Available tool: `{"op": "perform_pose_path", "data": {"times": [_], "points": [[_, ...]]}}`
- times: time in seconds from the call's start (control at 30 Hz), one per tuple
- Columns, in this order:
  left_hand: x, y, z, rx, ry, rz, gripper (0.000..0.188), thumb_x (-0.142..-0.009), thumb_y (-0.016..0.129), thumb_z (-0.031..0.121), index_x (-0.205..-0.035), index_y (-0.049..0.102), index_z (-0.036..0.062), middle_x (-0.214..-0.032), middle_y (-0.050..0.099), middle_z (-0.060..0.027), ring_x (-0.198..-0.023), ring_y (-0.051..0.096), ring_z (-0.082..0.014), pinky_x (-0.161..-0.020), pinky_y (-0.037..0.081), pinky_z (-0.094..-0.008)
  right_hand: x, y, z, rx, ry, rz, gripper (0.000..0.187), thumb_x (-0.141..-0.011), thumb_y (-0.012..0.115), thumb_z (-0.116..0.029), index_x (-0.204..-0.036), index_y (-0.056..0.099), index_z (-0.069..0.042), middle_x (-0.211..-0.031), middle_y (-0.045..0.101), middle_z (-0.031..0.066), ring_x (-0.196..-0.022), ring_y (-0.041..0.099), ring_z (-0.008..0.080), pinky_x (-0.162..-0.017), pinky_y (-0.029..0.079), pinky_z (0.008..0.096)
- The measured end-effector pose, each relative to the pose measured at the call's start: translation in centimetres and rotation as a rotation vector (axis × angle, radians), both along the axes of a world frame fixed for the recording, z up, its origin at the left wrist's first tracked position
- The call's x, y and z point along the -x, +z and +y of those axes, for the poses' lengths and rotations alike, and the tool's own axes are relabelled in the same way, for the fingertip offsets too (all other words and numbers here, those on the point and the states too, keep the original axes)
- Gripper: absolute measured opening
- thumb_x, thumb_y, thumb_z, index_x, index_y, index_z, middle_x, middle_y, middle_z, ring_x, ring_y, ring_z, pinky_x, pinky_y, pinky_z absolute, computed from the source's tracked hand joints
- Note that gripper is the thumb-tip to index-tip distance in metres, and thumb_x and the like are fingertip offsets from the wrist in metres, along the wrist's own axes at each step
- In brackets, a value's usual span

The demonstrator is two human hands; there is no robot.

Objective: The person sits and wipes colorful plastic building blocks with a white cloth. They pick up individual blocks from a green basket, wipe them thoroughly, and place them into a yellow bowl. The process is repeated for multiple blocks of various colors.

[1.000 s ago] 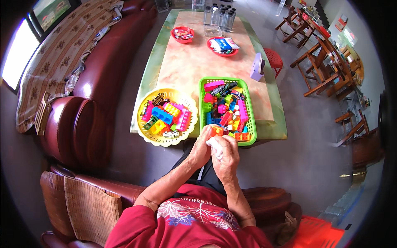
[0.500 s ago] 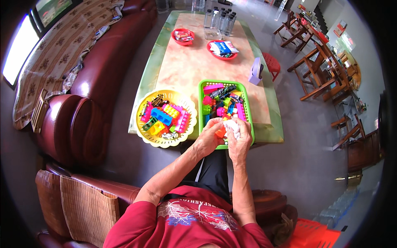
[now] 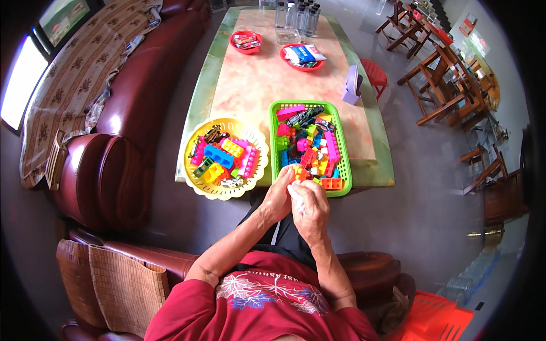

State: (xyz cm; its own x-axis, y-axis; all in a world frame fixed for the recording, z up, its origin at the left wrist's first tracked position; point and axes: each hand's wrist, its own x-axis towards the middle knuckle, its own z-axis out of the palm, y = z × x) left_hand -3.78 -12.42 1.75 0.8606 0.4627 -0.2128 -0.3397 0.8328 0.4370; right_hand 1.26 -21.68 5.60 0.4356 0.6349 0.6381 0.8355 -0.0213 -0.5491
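Observation:
My left hand [image 3: 280, 196] and my right hand [image 3: 310, 207] are pressed together just below the near edge of the green basket [image 3: 274, 133], which holds several coloured toy bricks [image 3: 310, 149]. Between the fingers sits a small white piece [image 3: 296, 196], gripped from both sides. An orange brick [image 3: 301, 174] shows just above the fingertips; whether a hand touches it I cannot tell. To the left stands a round yellow basket [image 3: 195, 176] with more bricks, among them a blue one [image 3: 219, 155].
The long marble table [image 3: 256, 85] with a green border carries two red bowls [image 3: 244, 40], bottles [image 3: 297, 16] and a lilac object [image 3: 351, 84]. A dark red sofa [image 3: 136, 113] lies left; wooden chairs [image 3: 449, 74] stand right. An orange crate [image 3: 435, 321] is at lower right.
Both hands rose from my lap to the green basket's near edge half a second ago, then drew back slightly toward me, still clasped together.

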Motion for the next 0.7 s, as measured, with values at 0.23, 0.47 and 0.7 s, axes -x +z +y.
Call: {"op": "perform_pose_path", "data": {"times": [0.23,0.47,0.7], "points": [[2.8,1.6,-1.6,-0.102,-0.074,0.092,0.028,-0.098,0.047,0.038,-0.119,0.046,0.0194,-0.103,0.055,0.0023,-0.086,0.056,-0.0083,-0.062,0.05,-0.0245,-1.6,1.2,0.9,-0.095,-0.112,0.161,0.027,-0.074,0.063,0.005,-0.101,0.06,-0.001,-0.095,0.059,0.0161,-0.086,0.06,0.0336,-0.075,0.051,0.0398],[2.9,1.5,-2.1,-0.143,0.058,0.017,0.026,-0.097,0.051,0.028,-0.119,0.044,0.0154,-0.116,0.055,-0.0037,-0.107,0.056,-0.0164,-0.084,0.051,-0.0355,0.7,1.9,1.3,-0.165,-0.067,0.119,0.026,-0.076,0.063,0.005,-0.101,0.063,-0.003,-0.1,0.059,0.0133,-0.095,0.057,0.03,-0.08,0.049,0.0382],[3.3,1.3,-2.4,0.096,0.095,0.025,0.024,-0.094,0.052,0.015,-0.118,0.047,0.0145,-0.11,0.057,-0.0073,-0.1,0.057,-0.0193,-0.088,0.048,-0.0327,2.3,1.2,-0.6,-0.035,-0.008,-0.147,0.03,-0.072,0.064,0.004,-0.101,0.067,-0.004,-0.107,0.06,0.0104,-0.095,0.056,0.0286,-0.081,0.049,0.038]]}}
